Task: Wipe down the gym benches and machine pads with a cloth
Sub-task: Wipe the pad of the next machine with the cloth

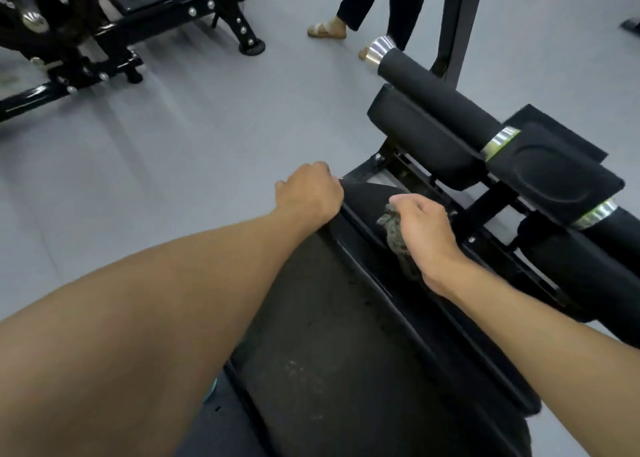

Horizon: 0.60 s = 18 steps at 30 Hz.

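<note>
Head view recorded a black bench pad (329, 335) with its long axis running from near to far and its far end narrowing towards the frame of the machine. A grey-green cloth (389, 222) lay bunched at the far right part of that pad, drawn out along the same near-to-far line.

The right hand (424, 229) was on top of the cloth, back of the hand up, fingers curled round the fabric and holding it against the pad. The forearm came in from the near right.

The left hand (308, 193) sat at the pad's far left edge, knuckles up and fingers curled under out of sight. Whether they gripped the edge could not be determined. Its forearm crossed from the near left.

Black foam rollers (436, 100) with chrome collars lay to the right, angled from far left to near right. A second machine (121, 27) stood far left on the grey floor (173, 165). A bystander's legs (353, 3) in dark trousers and a pale sandal (327, 28) were at the far centre.
</note>
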Motion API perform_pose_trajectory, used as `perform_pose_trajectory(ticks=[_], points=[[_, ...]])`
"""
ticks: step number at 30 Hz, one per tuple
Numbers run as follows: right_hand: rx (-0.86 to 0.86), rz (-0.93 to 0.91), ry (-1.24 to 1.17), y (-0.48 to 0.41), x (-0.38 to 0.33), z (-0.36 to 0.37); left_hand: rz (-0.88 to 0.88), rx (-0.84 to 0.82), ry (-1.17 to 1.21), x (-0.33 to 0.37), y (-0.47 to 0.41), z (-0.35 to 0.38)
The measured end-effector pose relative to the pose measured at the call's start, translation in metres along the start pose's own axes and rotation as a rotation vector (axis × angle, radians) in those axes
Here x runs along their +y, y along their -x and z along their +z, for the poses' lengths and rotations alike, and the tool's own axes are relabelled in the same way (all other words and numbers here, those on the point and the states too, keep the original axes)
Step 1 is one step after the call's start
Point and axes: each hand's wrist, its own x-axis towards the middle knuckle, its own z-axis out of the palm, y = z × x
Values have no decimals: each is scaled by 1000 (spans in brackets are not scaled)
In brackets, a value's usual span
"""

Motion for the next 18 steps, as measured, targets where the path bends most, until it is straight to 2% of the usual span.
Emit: perform_pose_trajectory(ticks=[2,5,11,14,18], points=[[-17,-37,26,-27,-1,14,-38,-17,-20,0,-21,13],[-69,-147,75,-65,-4,44,-22,84,-141,-6,-28,28],[-271,-386,381,-93,5,65,-6,101,-144,-9,-34,33],[-248,-460,395,-82,17,55,19,77,-150,-11,-34,35],[-162,-392,309,-116,18,73,-8,76,-156,-10,-38,39]])
